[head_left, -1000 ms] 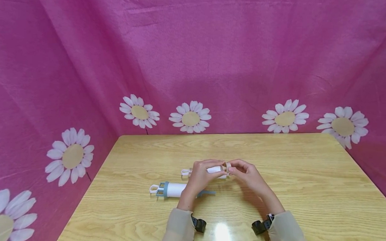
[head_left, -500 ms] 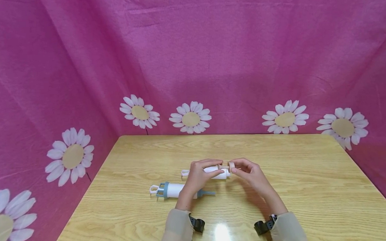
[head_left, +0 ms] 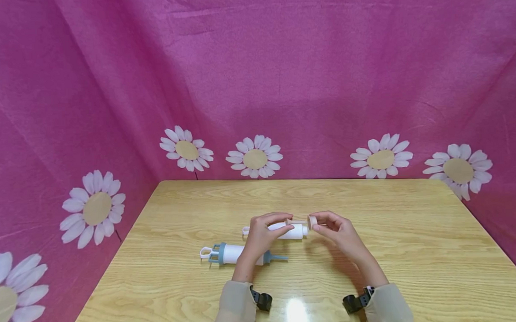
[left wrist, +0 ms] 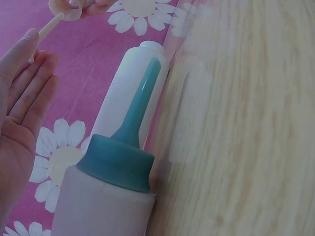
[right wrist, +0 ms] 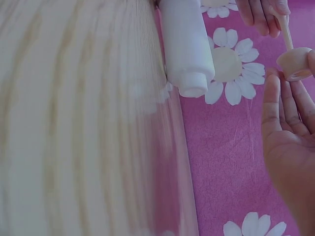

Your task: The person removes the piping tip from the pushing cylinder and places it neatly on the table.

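Between both hands is a cream nozzle cap (head_left: 313, 222), a wide round cup with a thin stem. My right hand (head_left: 342, 234) grips the cup with thumb and fingertips. My left hand (head_left: 260, 233) pinches the far end of the stem (left wrist: 49, 28), its other fingers extended. Below the hands, a white plunger-type syringe (head_left: 295, 232) lies on its side, its bare neck showing in the right wrist view and its middle hidden by my left hand. Nearer me lies a similar syringe (head_left: 232, 254) with teal ends and a teal nozzle (left wrist: 139, 108), partly behind my left wrist.
The wooden table (head_left: 414, 250) carries both syringes left of centre, their handle loops pointing left. A pink curtain (head_left: 306, 83) with daisies hangs along the back and sides. Black straps with small cameras sit on both wrists.
My hands have drawn apart, the right one moving right with the cup and the left one slightly left. More of the stem shows between them. Both syringes stay in place.
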`<action>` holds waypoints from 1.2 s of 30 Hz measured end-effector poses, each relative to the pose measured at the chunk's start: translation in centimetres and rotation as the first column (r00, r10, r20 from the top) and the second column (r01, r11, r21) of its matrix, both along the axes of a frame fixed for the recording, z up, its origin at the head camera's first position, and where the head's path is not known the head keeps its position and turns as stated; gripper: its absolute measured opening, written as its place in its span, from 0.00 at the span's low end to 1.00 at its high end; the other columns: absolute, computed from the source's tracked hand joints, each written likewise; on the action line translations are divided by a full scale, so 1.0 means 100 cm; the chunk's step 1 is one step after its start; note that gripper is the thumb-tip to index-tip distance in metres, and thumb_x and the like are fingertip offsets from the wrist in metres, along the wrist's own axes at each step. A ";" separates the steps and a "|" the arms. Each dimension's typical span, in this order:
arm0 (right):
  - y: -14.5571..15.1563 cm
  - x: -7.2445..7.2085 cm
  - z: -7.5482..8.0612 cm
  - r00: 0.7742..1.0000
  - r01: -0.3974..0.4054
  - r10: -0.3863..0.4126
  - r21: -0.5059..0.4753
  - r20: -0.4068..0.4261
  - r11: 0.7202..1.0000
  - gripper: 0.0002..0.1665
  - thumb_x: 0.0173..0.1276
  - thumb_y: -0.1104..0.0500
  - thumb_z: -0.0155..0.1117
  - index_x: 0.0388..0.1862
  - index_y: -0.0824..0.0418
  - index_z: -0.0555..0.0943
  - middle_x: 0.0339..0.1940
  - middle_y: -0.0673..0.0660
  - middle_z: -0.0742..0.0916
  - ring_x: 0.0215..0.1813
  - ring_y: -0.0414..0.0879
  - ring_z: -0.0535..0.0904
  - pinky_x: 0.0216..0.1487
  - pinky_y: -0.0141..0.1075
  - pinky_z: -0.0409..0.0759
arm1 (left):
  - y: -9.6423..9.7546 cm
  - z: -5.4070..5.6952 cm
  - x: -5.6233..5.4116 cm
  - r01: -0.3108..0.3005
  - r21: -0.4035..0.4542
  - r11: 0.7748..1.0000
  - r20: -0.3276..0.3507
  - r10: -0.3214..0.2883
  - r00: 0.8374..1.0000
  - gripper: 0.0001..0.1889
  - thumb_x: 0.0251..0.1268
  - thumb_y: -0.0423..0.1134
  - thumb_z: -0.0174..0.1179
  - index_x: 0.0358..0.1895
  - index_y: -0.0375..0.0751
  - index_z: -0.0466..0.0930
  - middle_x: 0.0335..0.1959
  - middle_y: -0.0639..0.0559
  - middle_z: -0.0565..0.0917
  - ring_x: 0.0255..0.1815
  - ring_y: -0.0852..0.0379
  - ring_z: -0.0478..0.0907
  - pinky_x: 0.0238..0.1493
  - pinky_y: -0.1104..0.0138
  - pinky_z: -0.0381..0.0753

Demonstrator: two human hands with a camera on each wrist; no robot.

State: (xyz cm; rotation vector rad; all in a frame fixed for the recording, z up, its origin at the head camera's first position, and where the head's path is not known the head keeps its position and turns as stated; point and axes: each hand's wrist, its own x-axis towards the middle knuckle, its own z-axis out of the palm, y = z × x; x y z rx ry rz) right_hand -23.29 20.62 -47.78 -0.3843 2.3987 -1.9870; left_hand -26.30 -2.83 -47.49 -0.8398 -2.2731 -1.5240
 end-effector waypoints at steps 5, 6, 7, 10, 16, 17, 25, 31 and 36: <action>0.007 0.001 0.000 0.999 0.032 -0.032 0.026 0.008 0.999 0.24 0.70 0.54 0.64 0.60 0.64 0.77 0.47 0.41 0.84 0.49 0.32 0.80 0.51 0.30 0.82 | 0.003 -0.002 0.000 0.010 0.020 1.000 0.001 -0.010 1.000 0.13 0.57 0.40 0.70 0.46 0.45 0.88 0.44 0.51 0.90 0.46 0.55 0.87 0.50 0.68 0.85; 0.008 0.001 -0.001 0.999 0.038 -0.038 0.032 0.003 0.999 0.23 0.70 0.54 0.64 0.60 0.64 0.77 0.46 0.41 0.84 0.49 0.32 0.80 0.51 0.29 0.82 | 0.003 -0.002 0.000 0.014 0.026 1.000 0.002 -0.014 1.000 0.13 0.57 0.40 0.70 0.46 0.44 0.88 0.44 0.51 0.90 0.46 0.55 0.87 0.50 0.67 0.85; 0.010 0.001 0.000 0.999 0.044 -0.043 0.036 -0.003 0.998 0.23 0.70 0.54 0.63 0.60 0.64 0.77 0.45 0.41 0.85 0.48 0.32 0.80 0.51 0.28 0.82 | 0.005 -0.002 0.000 0.018 0.031 0.999 0.005 -0.019 1.000 0.13 0.58 0.40 0.69 0.46 0.44 0.88 0.44 0.50 0.90 0.46 0.54 0.87 0.50 0.66 0.86; 0.016 0.002 0.000 0.999 0.053 -0.053 0.032 -0.006 0.998 0.24 0.71 0.54 0.63 0.61 0.65 0.77 0.44 0.40 0.84 0.48 0.32 0.80 0.51 0.29 0.82 | 0.009 -0.003 0.000 0.026 0.039 0.999 0.017 -0.026 0.999 0.13 0.58 0.40 0.69 0.47 0.43 0.87 0.44 0.50 0.90 0.46 0.54 0.87 0.51 0.65 0.86; 0.029 0.005 -0.001 0.997 0.077 -0.077 0.038 0.016 0.996 0.26 0.71 0.53 0.62 0.62 0.65 0.75 0.48 0.38 0.83 0.49 0.31 0.79 0.51 0.29 0.82 | 0.017 -0.005 0.000 0.026 0.051 0.998 0.066 -0.029 0.997 0.13 0.58 0.40 0.69 0.47 0.46 0.88 0.45 0.50 0.90 0.47 0.54 0.86 0.53 0.67 0.85; 0.031 0.005 -0.001 0.996 0.083 -0.084 0.042 0.019 0.996 0.26 0.71 0.52 0.63 0.63 0.64 0.75 0.48 0.38 0.83 0.49 0.31 0.79 0.52 0.29 0.82 | 0.018 -0.005 0.000 0.026 0.056 0.998 0.071 -0.030 0.997 0.13 0.58 0.40 0.69 0.47 0.47 0.88 0.45 0.51 0.90 0.47 0.54 0.86 0.53 0.67 0.85; 0.050 0.013 -0.001 0.993 0.115 -0.117 0.102 0.017 0.988 0.25 0.71 0.50 0.62 0.63 0.59 0.76 0.49 0.40 0.83 0.49 0.32 0.79 0.52 0.32 0.82 | 0.029 -0.010 0.001 0.036 0.088 0.995 0.083 -0.043 0.996 0.13 0.58 0.40 0.69 0.47 0.45 0.87 0.45 0.51 0.90 0.47 0.53 0.86 0.54 0.67 0.84; 0.063 0.016 -0.002 0.988 0.143 -0.149 0.110 0.047 0.984 0.27 0.72 0.47 0.61 0.64 0.59 0.75 0.51 0.41 0.83 0.51 0.32 0.79 0.54 0.30 0.81 | 0.039 -0.012 0.000 0.036 0.073 0.997 0.054 -0.040 0.998 0.13 0.58 0.41 0.69 0.47 0.43 0.87 0.44 0.50 0.90 0.47 0.54 0.87 0.53 0.68 0.84; 0.074 0.020 0.000 0.986 0.159 -0.163 0.114 0.031 0.981 0.27 0.72 0.49 0.60 0.64 0.62 0.75 0.49 0.38 0.84 0.50 0.31 0.80 0.53 0.30 0.81 | 0.048 -0.012 0.001 0.048 0.090 0.995 0.054 -0.053 0.997 0.13 0.57 0.40 0.70 0.46 0.43 0.88 0.44 0.49 0.90 0.47 0.54 0.87 0.52 0.69 0.84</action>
